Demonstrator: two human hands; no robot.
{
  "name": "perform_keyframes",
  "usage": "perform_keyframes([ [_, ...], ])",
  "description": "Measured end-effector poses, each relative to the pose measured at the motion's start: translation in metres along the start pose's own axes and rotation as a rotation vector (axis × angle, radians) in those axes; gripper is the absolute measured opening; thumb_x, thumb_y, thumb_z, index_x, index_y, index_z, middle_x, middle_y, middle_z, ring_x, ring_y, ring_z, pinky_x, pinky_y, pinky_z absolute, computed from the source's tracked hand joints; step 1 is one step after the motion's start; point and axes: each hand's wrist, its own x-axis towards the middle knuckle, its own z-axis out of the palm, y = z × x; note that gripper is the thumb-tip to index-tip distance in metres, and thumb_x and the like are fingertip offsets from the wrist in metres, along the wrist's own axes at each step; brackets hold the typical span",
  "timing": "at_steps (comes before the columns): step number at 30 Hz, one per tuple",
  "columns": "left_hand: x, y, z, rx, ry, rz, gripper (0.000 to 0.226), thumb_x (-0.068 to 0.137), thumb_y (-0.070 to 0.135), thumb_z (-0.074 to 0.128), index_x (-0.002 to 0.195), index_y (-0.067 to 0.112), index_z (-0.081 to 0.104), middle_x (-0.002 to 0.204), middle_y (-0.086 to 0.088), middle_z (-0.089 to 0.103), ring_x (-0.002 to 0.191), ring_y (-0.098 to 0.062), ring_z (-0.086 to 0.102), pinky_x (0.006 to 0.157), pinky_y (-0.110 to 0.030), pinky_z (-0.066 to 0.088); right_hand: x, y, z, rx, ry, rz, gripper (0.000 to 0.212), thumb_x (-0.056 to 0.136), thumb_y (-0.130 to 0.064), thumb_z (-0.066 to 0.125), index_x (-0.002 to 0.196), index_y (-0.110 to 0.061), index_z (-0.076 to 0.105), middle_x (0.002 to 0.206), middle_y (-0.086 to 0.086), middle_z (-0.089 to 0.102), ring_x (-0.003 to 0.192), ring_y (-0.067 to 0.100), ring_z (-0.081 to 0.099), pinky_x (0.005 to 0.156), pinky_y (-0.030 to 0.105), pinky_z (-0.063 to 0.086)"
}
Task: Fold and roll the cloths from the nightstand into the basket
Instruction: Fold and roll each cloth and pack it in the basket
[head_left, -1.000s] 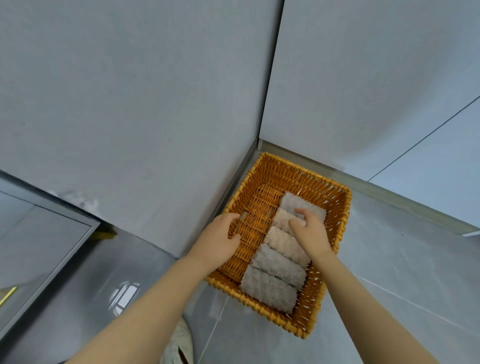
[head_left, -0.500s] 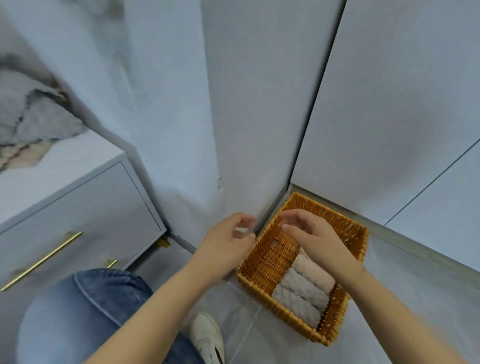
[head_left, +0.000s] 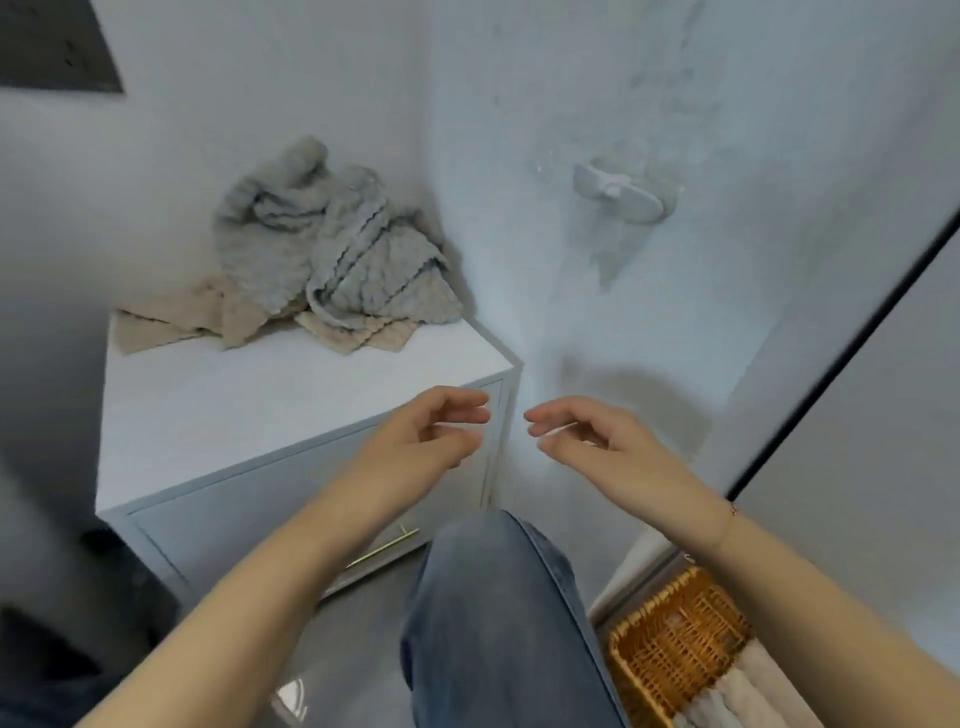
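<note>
hovering empty with fingers loosely curled, left hand (head_left: 423, 441) and right hand (head_left: 597, 441) face the heaped cloths (head_left: 332, 260) on the nightstand (head_left: 218, 415), likely reaching; basket (head_left: 670, 644) sits low right.

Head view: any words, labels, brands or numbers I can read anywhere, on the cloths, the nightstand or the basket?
None: no text is readable in this view.
Cloth pile: no tag or print shows.
Nightstand: plain white top and front.
Basket: bare wicker, no label; the rolled cloths in it show none.
Wall fitting: blurred, no marking visible.
</note>
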Motion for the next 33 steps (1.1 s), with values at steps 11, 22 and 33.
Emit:
perform_keyframes([
  [11,0.032,-0.031,-0.141,0.080,0.342,-0.028,0.028,0.091,0.010,0.058,0.115,0.024,0.061,0.112,0.009,0.066,0.099,-0.007,0.061,0.088,-0.027,0.050,0.132,-0.073,0.114,0.055,-0.103,-0.132,0.018,0.088,-0.018,0.059,0.101,-0.025,0.069,0.102,0.000,0.068,0.097,0.020,0.063,0.092,0.039,0.051],
  [22,0.137,-0.076,-0.223,0.006,0.668,-0.071,0.030,0.087,0.012,0.064,0.117,0.015,0.057,0.113,-0.001,0.060,0.101,-0.016,0.060,0.082,-0.023,0.049,0.230,-0.046,0.182,0.025,-0.033,-0.190,0.018,0.088,-0.011,0.060,0.104,-0.013,0.067,0.099,-0.008,0.061,0.083,-0.004,0.053,0.073,0.001,0.038],
  [33,0.168,-0.082,-0.224,-0.378,0.698,0.046,0.023,0.089,0.002,0.061,0.107,0.016,0.061,0.094,-0.001,0.061,0.090,-0.012,0.061,0.088,-0.026,0.047,0.264,-0.017,0.194,-0.348,-0.162,-0.512,0.039,0.088,-0.007,0.058,0.127,-0.010,0.059,0.146,-0.003,0.036,0.132,0.007,0.028,0.109,0.008,0.013],
])
